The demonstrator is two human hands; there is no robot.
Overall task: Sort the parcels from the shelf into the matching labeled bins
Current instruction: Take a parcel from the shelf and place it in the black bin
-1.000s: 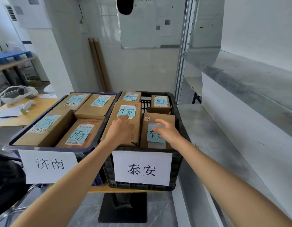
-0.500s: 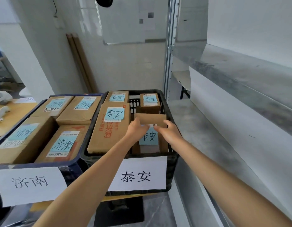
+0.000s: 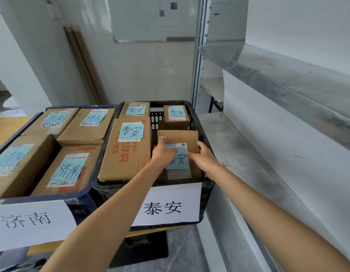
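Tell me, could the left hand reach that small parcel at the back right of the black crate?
Probably yes. The left hand rests on the front parcel, and the small parcel sits just beyond it, its top uncovered with nothing between.

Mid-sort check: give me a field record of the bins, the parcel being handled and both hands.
black bin: labelled 泰安, four parcels noted 泰安
blue bin: labelled 济南, left of black bin, four parcels noted 济南
handled parcel: lies in black bin, front right
left hand: rests on handled parcel's top
right hand: at its right edge, grip unclear
shelf: grey metal, right of the bins
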